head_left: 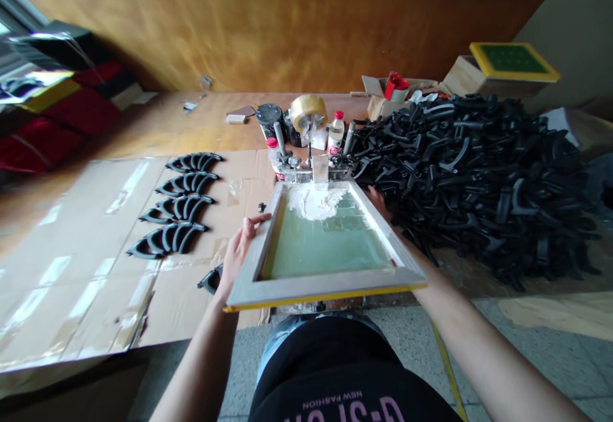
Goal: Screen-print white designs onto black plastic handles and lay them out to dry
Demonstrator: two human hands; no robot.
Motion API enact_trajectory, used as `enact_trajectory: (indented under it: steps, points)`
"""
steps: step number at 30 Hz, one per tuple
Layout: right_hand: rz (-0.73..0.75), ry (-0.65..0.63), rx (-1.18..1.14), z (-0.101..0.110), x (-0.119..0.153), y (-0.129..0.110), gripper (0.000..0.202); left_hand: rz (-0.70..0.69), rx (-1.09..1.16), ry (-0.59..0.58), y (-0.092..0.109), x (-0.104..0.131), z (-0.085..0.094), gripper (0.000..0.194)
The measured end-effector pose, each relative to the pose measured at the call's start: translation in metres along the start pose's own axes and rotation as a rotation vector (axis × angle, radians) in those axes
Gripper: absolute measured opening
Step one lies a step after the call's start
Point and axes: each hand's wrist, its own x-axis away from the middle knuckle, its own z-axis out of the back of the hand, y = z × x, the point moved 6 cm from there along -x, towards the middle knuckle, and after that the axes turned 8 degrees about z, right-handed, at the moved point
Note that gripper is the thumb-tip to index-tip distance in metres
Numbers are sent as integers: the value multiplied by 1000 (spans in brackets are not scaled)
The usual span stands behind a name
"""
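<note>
A screen printing frame (325, 283) with pale wooden sides and a green mesh is in front of me, clamped at its far end. White ink (316, 203) lies thick on the far part of the mesh, below an upright pale squeegee (320, 170). My left hand (238, 249) is closed at the frame's left side, one finger reaching over the edge. Beyond the right side, my right hand (378, 203) is by the near-left edge of a heap of black curved plastic parts (479, 173). Its fingers are blurred and partly hidden, so its grip cannot be made out.
Black curved parts (167, 241) lie in several grouped rows on cardboard (96, 218) at left. One more part (211, 279) is beside my left wrist. Behind the clamp stand a tape roll (308, 113), a red-capped bottle (336, 133) and a dark tub (269, 117). A yellow-edged screen (514, 62) rests back right.
</note>
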Motion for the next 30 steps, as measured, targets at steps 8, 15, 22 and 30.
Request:
enact_trajectory:
  steps: [8,15,22,30]
  points:
    - [180,194,-8,26,-61,-54,56,214,-138,-64,-113,-7,-10,77]
    - [326,-184,78,-18,-52,-102,9,239,-173,-30,-132,-14,-9,68]
    - [705,-336,-71,-2,-6,-118,7,243,-170,-29,-127,-11,-9,69]
    - [670,-200,-111,-10,-3,-116,13,261,-115,-52,-121,-9,-9,75]
